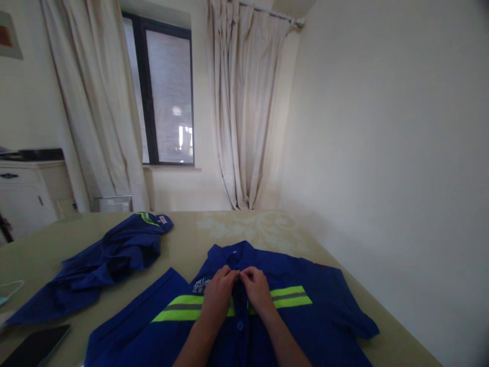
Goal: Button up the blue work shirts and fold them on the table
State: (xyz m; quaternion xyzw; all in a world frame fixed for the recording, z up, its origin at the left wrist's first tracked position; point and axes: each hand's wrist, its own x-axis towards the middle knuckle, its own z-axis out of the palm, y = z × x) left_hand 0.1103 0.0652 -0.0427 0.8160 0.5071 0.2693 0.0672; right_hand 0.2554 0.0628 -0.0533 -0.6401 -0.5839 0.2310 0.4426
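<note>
A blue work shirt with yellow-green reflective stripes lies flat, front up, on the bed before me, collar away from me. My left hand and my right hand meet at its front placket just below the collar. Both hands pinch the shirt's front edges, fingers closed and nearly touching each other. A blue button shows on the placket below my hands.
A second, crumpled blue shirt lies on the beige bed cover to the left. A dark tablet and a face mask sit at the left edge. A wall stands close on the right; curtains and a window stand behind.
</note>
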